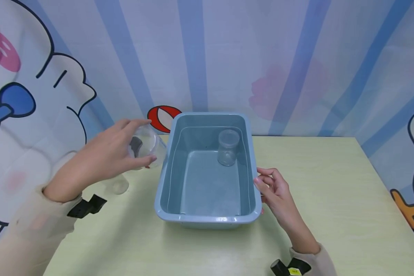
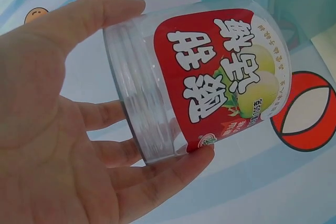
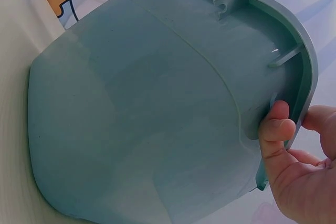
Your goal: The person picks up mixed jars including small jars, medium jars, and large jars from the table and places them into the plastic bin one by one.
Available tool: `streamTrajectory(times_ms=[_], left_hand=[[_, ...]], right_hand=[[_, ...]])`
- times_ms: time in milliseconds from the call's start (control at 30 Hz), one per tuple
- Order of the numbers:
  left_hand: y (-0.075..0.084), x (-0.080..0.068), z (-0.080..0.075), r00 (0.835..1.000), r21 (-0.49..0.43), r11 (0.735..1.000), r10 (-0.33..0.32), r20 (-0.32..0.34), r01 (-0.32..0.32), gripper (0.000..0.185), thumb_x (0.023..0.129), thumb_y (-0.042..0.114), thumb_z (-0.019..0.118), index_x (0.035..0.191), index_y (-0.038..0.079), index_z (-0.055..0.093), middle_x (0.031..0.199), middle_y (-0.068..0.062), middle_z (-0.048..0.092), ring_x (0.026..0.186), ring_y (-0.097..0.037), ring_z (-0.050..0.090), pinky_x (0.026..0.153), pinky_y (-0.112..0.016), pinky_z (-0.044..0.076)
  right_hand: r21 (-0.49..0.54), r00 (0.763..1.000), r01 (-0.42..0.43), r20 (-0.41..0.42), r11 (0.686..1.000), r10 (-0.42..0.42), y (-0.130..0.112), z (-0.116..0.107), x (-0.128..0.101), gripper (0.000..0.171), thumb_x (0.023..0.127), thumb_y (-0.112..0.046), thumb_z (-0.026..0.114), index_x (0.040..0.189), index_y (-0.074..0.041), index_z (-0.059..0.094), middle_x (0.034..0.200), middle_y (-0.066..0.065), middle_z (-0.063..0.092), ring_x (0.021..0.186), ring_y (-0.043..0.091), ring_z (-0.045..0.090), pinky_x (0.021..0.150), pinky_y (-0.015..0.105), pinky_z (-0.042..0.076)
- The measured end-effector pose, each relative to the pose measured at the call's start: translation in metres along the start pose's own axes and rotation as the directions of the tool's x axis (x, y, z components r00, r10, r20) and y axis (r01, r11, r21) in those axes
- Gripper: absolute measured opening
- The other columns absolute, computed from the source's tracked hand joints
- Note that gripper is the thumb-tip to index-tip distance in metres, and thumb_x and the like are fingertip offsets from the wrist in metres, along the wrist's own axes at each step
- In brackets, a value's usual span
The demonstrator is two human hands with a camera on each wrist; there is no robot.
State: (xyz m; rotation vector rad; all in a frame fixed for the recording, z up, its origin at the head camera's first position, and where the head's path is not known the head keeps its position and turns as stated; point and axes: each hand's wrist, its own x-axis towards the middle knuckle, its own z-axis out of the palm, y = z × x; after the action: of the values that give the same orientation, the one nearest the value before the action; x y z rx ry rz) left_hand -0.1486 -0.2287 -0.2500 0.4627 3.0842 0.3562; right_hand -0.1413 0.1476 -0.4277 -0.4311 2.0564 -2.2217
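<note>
My left hand (image 1: 105,159) holds a clear plastic jar (image 1: 148,147) tilted on its side, in the air just left of a grey-blue tub (image 1: 207,220). In the left wrist view the jar (image 2: 199,77) has a red label with white characters, and thumb and fingers (image 2: 157,177) wrap its open threaded end. A second clear jar (image 1: 228,147) stands upright inside the tub near its far wall. My right hand (image 1: 274,189) grips the tub's right rim; the right wrist view shows the fingers (image 3: 278,129) curled under the rim of the tub (image 3: 147,108).
The tub sits on a pale green table (image 1: 331,191). A clear round object (image 1: 119,186) lies on the table under my left forearm. A cartoon-printed blue striped curtain (image 1: 296,57) closes off the back and sides.
</note>
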Motion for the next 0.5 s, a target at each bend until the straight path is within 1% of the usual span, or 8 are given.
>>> streamTrajectory(times_ms=[133,267,400,500], left_hand=[[0.004,0.003,0.0,1.0,0.001,1.0,-0.001,0.002,0.001,0.082,0.086,0.053,0.071,0.148,0.009,0.041,0.139,-0.025,0.046,0.101,-0.037,0.059,0.073,-0.052,0.054],[0.007,0.004,-0.001,1.0,-0.016,1.0,0.007,0.006,-0.007,0.081,0.086,0.052,0.071,0.149,0.01,0.041,0.139,-0.024,0.046,0.099,-0.034,0.059,0.074,-0.051,0.053],[0.011,0.006,0.0,1.0,-0.038,0.999,0.02,-0.005,-0.021,0.078,0.086,0.048,0.073,0.148,0.011,0.042,0.138,-0.022,0.047,0.102,-0.032,0.058,0.077,-0.052,0.052],[0.014,0.008,0.001,0.999,-0.045,0.998,0.035,-0.017,-0.036,0.077,0.085,0.045,0.074,0.148,0.012,0.043,0.138,-0.021,0.048,0.108,-0.033,0.056,0.08,-0.053,0.051]], right_hand=[[0.008,1.0,-0.002,0.003,1.0,0.002,0.0,0.0,0.0,0.036,0.104,-0.006,0.052,0.134,0.008,0.04,0.103,0.012,0.066,0.071,0.014,0.063,0.048,0.024,0.05],[0.009,1.0,0.0,0.006,1.0,0.0,0.0,0.001,0.0,0.036,0.104,-0.006,0.052,0.134,0.008,0.04,0.104,0.014,0.066,0.07,0.014,0.063,0.047,0.025,0.05],[0.003,1.0,-0.003,0.003,1.0,0.003,0.0,0.001,0.0,0.036,0.104,-0.007,0.053,0.134,0.007,0.04,0.103,0.013,0.066,0.07,0.014,0.063,0.048,0.025,0.05],[-0.003,1.0,-0.004,-0.002,1.0,0.004,-0.001,0.0,0.0,0.036,0.104,-0.007,0.053,0.134,0.007,0.04,0.102,0.01,0.066,0.072,0.014,0.064,0.051,0.025,0.052]])
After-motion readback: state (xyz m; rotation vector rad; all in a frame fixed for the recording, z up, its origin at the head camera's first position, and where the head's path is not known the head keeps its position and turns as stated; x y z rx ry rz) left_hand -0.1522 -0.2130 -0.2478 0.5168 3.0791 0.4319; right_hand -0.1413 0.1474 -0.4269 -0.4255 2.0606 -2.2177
